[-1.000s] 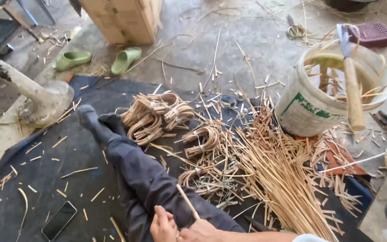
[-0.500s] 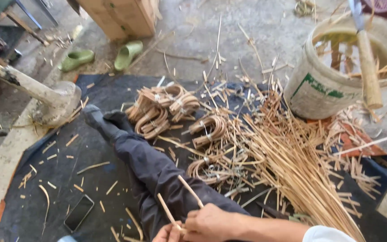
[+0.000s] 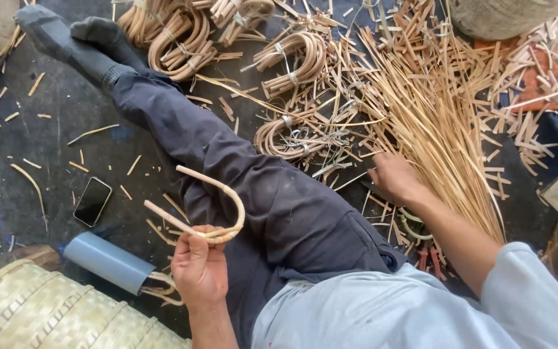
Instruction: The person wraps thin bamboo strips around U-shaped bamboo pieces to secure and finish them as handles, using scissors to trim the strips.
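Firmly pinched in the left hand [image 3: 199,266], near and left of the dark-trousered legs [image 3: 227,168]: a pale cane strip bent into a U-shaped loop [image 3: 217,207], both ends pointing far-left. Reaching with the right hand [image 3: 392,178], fingers loosely spread and holding nothing, onto the heap of straight tan cane splints [image 3: 440,123] on the floor to the right. Best to single out one long, unsplit splint and keep the loop's curve clamped tight meanwhile, probably.

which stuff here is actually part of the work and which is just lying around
In use:
left hand holding a bent cane loop
right hand at the pile of cane strips
tied cane bundles

Lying about:
phone
grey tube
woven basket
scattered offcuts
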